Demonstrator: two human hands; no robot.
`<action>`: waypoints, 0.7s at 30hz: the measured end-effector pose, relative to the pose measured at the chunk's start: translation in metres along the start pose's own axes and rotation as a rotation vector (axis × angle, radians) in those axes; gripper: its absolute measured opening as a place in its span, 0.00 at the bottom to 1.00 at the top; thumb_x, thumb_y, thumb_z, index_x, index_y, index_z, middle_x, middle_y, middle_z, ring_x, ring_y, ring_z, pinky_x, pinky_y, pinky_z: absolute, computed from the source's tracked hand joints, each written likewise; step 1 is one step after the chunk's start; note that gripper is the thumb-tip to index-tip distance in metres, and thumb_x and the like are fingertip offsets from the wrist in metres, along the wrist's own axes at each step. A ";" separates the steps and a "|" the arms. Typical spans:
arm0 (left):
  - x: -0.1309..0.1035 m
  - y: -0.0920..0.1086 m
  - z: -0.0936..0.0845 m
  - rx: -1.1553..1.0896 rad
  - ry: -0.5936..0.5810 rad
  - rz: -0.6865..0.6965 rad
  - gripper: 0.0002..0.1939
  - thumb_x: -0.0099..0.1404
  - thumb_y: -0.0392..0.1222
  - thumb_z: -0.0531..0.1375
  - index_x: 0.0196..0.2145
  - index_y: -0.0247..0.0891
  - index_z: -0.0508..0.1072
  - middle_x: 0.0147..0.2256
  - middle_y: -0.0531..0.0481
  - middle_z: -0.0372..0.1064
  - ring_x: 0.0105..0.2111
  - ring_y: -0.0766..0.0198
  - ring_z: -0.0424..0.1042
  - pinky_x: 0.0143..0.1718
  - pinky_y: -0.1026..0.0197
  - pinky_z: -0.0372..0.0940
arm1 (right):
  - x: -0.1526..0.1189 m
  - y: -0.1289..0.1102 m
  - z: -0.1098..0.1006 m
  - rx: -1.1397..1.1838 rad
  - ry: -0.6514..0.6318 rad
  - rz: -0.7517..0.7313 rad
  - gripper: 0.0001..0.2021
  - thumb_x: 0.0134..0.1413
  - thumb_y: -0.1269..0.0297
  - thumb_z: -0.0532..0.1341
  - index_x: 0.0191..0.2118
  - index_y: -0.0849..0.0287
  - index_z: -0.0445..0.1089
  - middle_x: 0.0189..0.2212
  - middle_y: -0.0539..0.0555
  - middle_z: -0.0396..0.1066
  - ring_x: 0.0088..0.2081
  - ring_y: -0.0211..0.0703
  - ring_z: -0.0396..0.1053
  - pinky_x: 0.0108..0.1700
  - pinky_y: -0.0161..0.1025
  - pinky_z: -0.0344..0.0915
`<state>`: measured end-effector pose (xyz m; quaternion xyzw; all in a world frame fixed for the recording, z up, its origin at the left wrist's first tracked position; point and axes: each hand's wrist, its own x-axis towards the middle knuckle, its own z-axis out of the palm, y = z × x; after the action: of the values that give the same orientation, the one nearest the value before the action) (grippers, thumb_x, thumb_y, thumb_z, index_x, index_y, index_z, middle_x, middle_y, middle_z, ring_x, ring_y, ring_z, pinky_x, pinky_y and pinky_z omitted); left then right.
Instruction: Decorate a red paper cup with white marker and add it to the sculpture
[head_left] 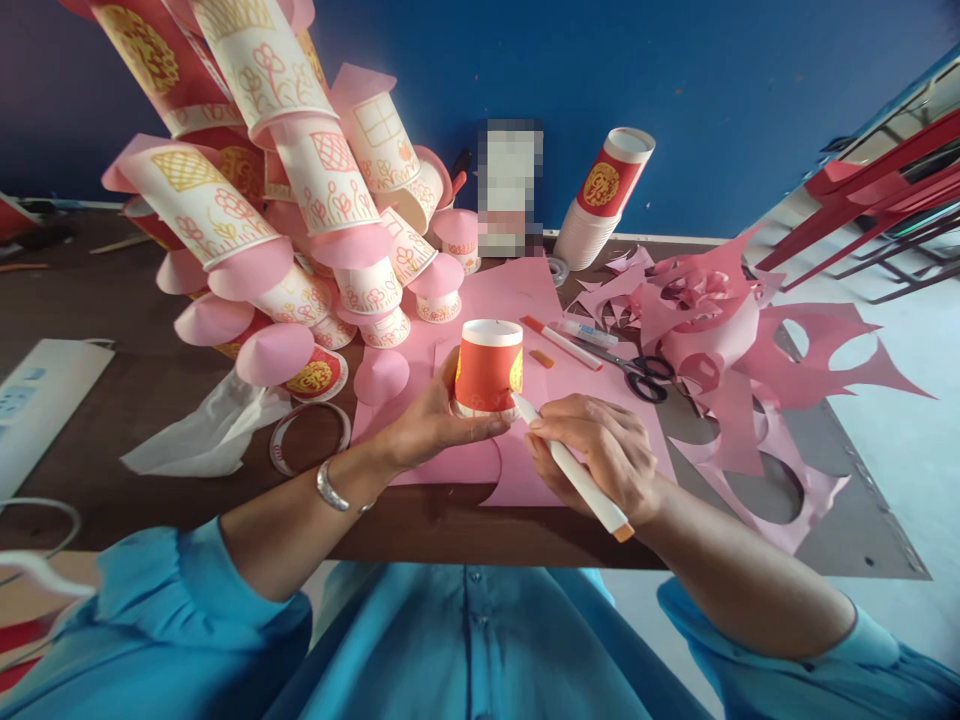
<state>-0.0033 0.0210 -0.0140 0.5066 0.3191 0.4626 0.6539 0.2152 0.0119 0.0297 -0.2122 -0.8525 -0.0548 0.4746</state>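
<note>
My left hand (427,415) is wrapped round a red paper cup (486,372) with gold emblems, its white end facing up. Pinched in my right hand (604,450) is a white marker pen (581,478) with an orange end, its tip at the cup's lower right side. Both hands are over pink paper sheets (465,465). Beyond the cup lie a white-and-red marker (574,350), an orange marker cap (541,358) and black-handled scissors (646,380).
Decorated paper cups with pink cone roofs (322,175) are stacked at the left. A cup stack (589,225) stands at the back. Cut pink scraps (720,330) spread to the right. A tape ring (309,440) and crumpled white plastic (206,430) lie left of my hands.
</note>
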 end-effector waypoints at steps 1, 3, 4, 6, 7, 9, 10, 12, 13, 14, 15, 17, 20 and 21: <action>0.000 0.000 0.000 0.002 -0.004 -0.001 0.27 0.59 0.43 0.79 0.53 0.44 0.76 0.41 0.49 0.78 0.39 0.59 0.75 0.43 0.56 0.71 | 0.000 0.000 0.000 -0.001 -0.002 0.000 0.04 0.70 0.74 0.63 0.46 0.60 0.68 0.30 0.54 0.79 0.29 0.40 0.79 0.32 0.36 0.80; 0.000 0.001 0.000 0.010 -0.019 -0.003 0.27 0.60 0.44 0.78 0.53 0.45 0.76 0.42 0.49 0.78 0.39 0.60 0.75 0.44 0.56 0.71 | -0.001 0.000 0.000 -0.004 -0.010 -0.001 0.04 0.70 0.74 0.62 0.46 0.60 0.68 0.30 0.55 0.79 0.29 0.40 0.79 0.32 0.36 0.80; 0.000 0.001 0.000 0.013 -0.023 -0.001 0.26 0.60 0.44 0.78 0.54 0.46 0.76 0.43 0.49 0.78 0.40 0.60 0.75 0.44 0.56 0.71 | -0.001 0.000 0.000 -0.005 -0.013 0.000 0.03 0.71 0.74 0.62 0.46 0.60 0.68 0.30 0.55 0.79 0.28 0.40 0.79 0.32 0.36 0.80; 0.001 0.002 0.001 0.022 -0.029 0.005 0.27 0.60 0.45 0.78 0.54 0.45 0.75 0.44 0.49 0.77 0.41 0.60 0.74 0.44 0.56 0.71 | -0.001 0.000 0.000 -0.006 -0.015 0.002 0.04 0.71 0.74 0.62 0.46 0.60 0.68 0.30 0.54 0.79 0.28 0.40 0.79 0.31 0.36 0.80; 0.001 0.002 0.001 0.026 -0.029 0.004 0.27 0.60 0.45 0.78 0.54 0.45 0.74 0.44 0.49 0.77 0.41 0.60 0.74 0.44 0.56 0.70 | -0.002 0.000 0.000 -0.003 -0.014 0.002 0.04 0.71 0.74 0.62 0.46 0.60 0.68 0.30 0.54 0.79 0.28 0.40 0.79 0.31 0.36 0.80; 0.001 0.003 0.002 0.030 -0.015 -0.016 0.29 0.60 0.46 0.78 0.54 0.44 0.73 0.44 0.49 0.76 0.42 0.60 0.74 0.45 0.56 0.70 | -0.003 0.000 0.001 0.007 -0.014 0.002 0.04 0.70 0.74 0.62 0.46 0.60 0.68 0.30 0.54 0.79 0.29 0.41 0.79 0.33 0.37 0.81; 0.000 0.002 0.002 0.031 -0.002 -0.035 0.30 0.59 0.47 0.79 0.53 0.44 0.72 0.44 0.49 0.76 0.43 0.60 0.74 0.45 0.56 0.70 | -0.003 -0.001 0.001 0.013 -0.014 0.001 0.04 0.70 0.74 0.62 0.46 0.60 0.68 0.30 0.54 0.79 0.29 0.41 0.80 0.33 0.37 0.81; 0.000 0.002 0.002 0.036 0.024 -0.070 0.31 0.58 0.48 0.79 0.53 0.43 0.70 0.44 0.49 0.75 0.43 0.59 0.74 0.46 0.55 0.70 | -0.004 -0.001 0.001 0.024 -0.012 0.001 0.05 0.69 0.75 0.62 0.46 0.60 0.69 0.29 0.53 0.78 0.30 0.42 0.80 0.34 0.38 0.82; -0.001 0.002 0.002 0.042 0.031 -0.079 0.32 0.58 0.49 0.79 0.53 0.43 0.70 0.44 0.49 0.75 0.44 0.58 0.74 0.46 0.54 0.70 | -0.004 -0.001 0.002 0.029 -0.011 0.003 0.05 0.69 0.75 0.62 0.46 0.60 0.69 0.29 0.53 0.78 0.30 0.42 0.80 0.34 0.38 0.82; -0.001 0.002 0.002 0.051 0.035 -0.083 0.32 0.57 0.49 0.79 0.52 0.42 0.70 0.45 0.48 0.75 0.44 0.58 0.74 0.47 0.54 0.70 | -0.005 -0.001 0.002 0.034 -0.011 0.007 0.05 0.69 0.75 0.62 0.47 0.60 0.69 0.29 0.52 0.78 0.30 0.42 0.80 0.33 0.38 0.82; -0.001 0.003 0.002 0.060 0.039 -0.082 0.32 0.57 0.50 0.79 0.53 0.42 0.70 0.46 0.48 0.75 0.45 0.58 0.74 0.47 0.53 0.70 | -0.005 -0.002 0.002 0.039 -0.014 0.011 0.06 0.69 0.75 0.62 0.47 0.59 0.69 0.29 0.52 0.78 0.30 0.42 0.80 0.33 0.38 0.82; -0.001 0.003 0.002 0.075 0.043 -0.076 0.33 0.57 0.51 0.79 0.53 0.43 0.70 0.46 0.48 0.74 0.46 0.57 0.73 0.48 0.53 0.69 | -0.004 -0.002 0.001 0.048 -0.020 0.019 0.06 0.69 0.75 0.62 0.48 0.59 0.69 0.30 0.52 0.78 0.30 0.41 0.80 0.33 0.38 0.82; -0.001 0.002 0.001 0.072 0.047 -0.085 0.35 0.56 0.51 0.80 0.54 0.44 0.69 0.46 0.49 0.74 0.46 0.58 0.73 0.48 0.53 0.69 | -0.003 -0.003 0.000 0.054 -0.016 0.012 0.06 0.70 0.75 0.62 0.48 0.60 0.69 0.30 0.52 0.78 0.31 0.41 0.80 0.33 0.38 0.81; -0.002 0.002 0.000 0.069 0.045 -0.090 0.35 0.56 0.50 0.80 0.54 0.44 0.69 0.46 0.49 0.74 0.45 0.58 0.73 0.47 0.53 0.69 | -0.003 -0.003 0.000 0.053 -0.009 0.010 0.05 0.70 0.74 0.62 0.48 0.60 0.69 0.30 0.52 0.78 0.30 0.41 0.80 0.32 0.38 0.81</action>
<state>-0.0045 0.0197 -0.0123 0.5036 0.3718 0.4328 0.6487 0.2152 0.0081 0.0273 -0.2043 -0.8547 -0.0289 0.4763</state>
